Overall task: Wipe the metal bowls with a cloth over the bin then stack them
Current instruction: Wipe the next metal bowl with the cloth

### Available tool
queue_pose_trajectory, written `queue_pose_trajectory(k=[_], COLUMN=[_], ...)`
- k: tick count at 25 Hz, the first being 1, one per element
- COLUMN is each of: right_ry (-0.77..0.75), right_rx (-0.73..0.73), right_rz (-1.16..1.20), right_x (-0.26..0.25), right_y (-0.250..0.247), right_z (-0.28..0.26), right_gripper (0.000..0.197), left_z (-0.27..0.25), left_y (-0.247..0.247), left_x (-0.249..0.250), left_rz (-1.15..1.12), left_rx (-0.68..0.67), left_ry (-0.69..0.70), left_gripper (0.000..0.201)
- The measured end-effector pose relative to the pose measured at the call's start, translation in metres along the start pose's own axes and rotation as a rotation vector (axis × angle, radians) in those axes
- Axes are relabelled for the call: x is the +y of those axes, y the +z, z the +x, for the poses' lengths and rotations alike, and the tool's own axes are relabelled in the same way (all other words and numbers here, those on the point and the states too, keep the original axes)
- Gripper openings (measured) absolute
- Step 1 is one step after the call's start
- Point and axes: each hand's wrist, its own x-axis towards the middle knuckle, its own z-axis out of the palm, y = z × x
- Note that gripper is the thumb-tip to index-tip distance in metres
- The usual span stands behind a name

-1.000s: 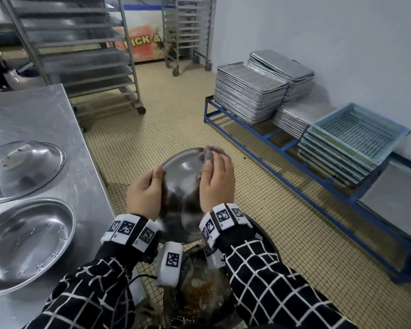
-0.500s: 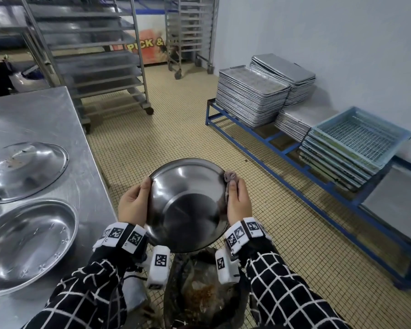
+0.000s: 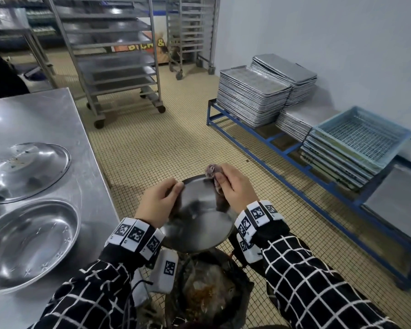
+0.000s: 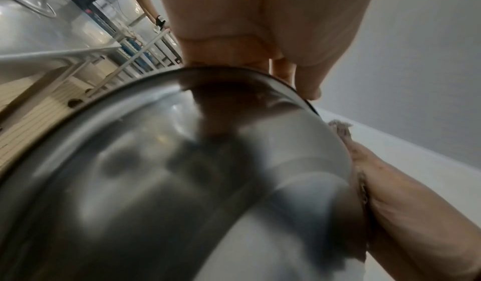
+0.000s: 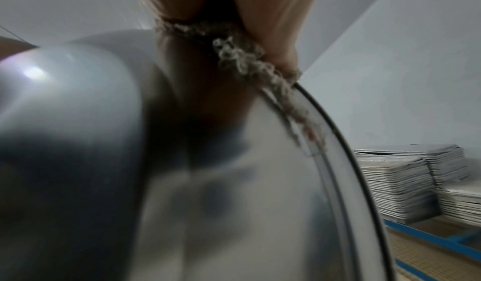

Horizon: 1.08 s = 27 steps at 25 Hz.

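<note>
I hold a round metal bowl over the black-lined bin, its inside facing up. My left hand grips the bowl's left rim, thumb on top. My right hand pinches a small greyish cloth against the far right rim, where the cloth drapes over the edge. On the steel table at the left, one bowl lies open side up and another bowl lies upside down beyond it.
The bin holds food scraps. A low blue frame along the right wall carries stacked metal trays and light-blue plastic crates. Wheeled tray racks stand at the back. Tiled floor lies between.
The bowl has tipped from facing me to lying nearly flat. My right hand with the cloth moved from the right rim up to the far rim; my left hand shifted along the left rim.
</note>
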Motion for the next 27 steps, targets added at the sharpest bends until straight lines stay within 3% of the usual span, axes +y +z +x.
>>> queue_pose_trajectory(k=[4, 8, 10, 14, 17, 19, 22, 24, 27], right_ry=[0.014, -0.098, -0.098, 0.141, 0.5, 0.565, 0.291, 0.095, 0.037], right_rx=[0.264, 0.141, 0.206, 0.351, 0.248, 0.202, 0.238, 0.253, 0.303], right_rz=[0.038, -0.092, -0.173, -0.024, 0.238, 0.251, 0.12, -0.104, -0.2], right_x=[-0.01, -0.037, -0.046, -0.042, -0.018, -0.01, -0.027, -0.041, -0.05], right_y=[0.01, 0.043, 0.05, 0.041, 0.033, 0.035, 0.047, 0.056, 0.053], right_z=[-0.011, -0.033, -0.034, -0.019, -0.018, -0.029, -0.039, -0.035, -0.02], right_gripper=[0.03, 0.036, 0.037, 0.041, 0.038, 0.04, 0.048, 0.051, 0.051], left_z=[0.001, 0.005, 0.006, 0.005, 0.004, 0.004, 0.007, 0.008, 0.006], left_y=[0.005, 0.004, 0.003, -0.003, -0.004, -0.004, -0.002, 0.001, 0.003], left_x=[-0.002, 0.013, 0.022, 0.025, 0.019, 0.016, 0.02, 0.026, 0.036], left_rz=[0.032, -0.006, -0.012, -0.062, -0.056, -0.044, -0.048, -0.009, 0.051], left_rx=[0.077, 0.15, 0.168, 0.177, 0.18, 0.19, 0.171, 0.163, 0.198], left_ry=[-0.064, -0.099, -0.076, -0.047, -0.079, -0.115, -0.138, -0.122, -0.078], left_gripper=[0.033, 0.032, 0.033, 0.038, 0.041, 0.041, 0.04, 0.038, 0.036])
